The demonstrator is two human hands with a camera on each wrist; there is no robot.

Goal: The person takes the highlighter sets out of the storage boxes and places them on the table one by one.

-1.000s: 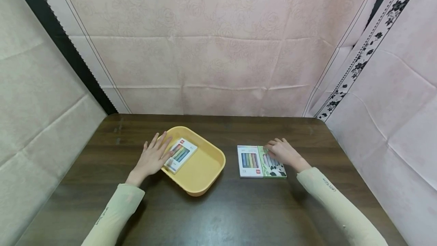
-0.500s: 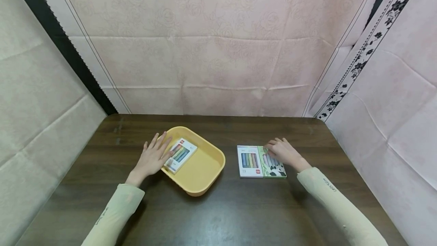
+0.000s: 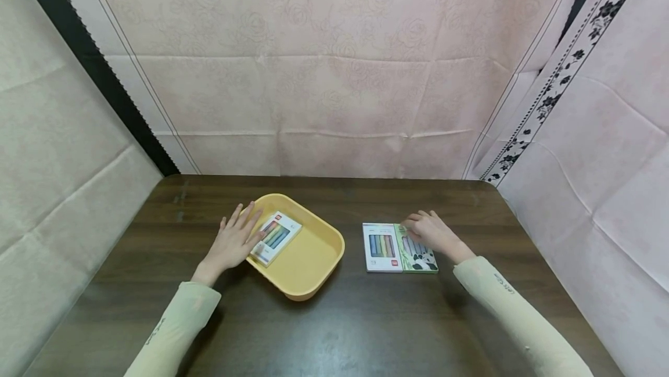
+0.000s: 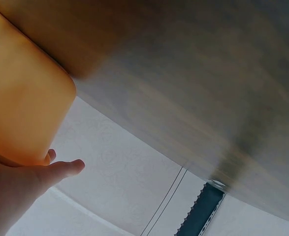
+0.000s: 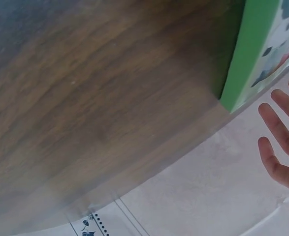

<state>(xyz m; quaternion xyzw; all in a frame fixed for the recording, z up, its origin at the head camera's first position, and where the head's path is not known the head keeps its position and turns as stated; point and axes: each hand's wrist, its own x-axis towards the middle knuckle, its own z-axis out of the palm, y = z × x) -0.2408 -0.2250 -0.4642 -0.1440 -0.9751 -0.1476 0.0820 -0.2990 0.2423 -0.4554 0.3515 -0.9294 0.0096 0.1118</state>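
In the head view, a yellow tray [image 3: 305, 272] stands left of centre with a flat white box [image 3: 283, 239] in it, printed with coloured sticks. My left hand [image 3: 233, 244] rests over the tray's left rim, fingers spread and straight, overlapping the box's edge. The left wrist view has the tray's side [image 4: 26, 93] right at my thumb. To the right, a white box [image 3: 382, 247] lies against a green panda-printed box [image 3: 422, 259]. Over the green box's far part is my right hand [image 3: 434, 234], its fingers loosely bent. The right wrist view shows those fingers apart, beside the green box.
Both the tray and the boxes stand on a dark brown wooden table [image 3: 334, 330]. Pale patterned cloth [image 3: 334, 92] hangs behind the table's far edge, with more cloth on the left and right sides. A stretch of table separates the tray from the boxes.
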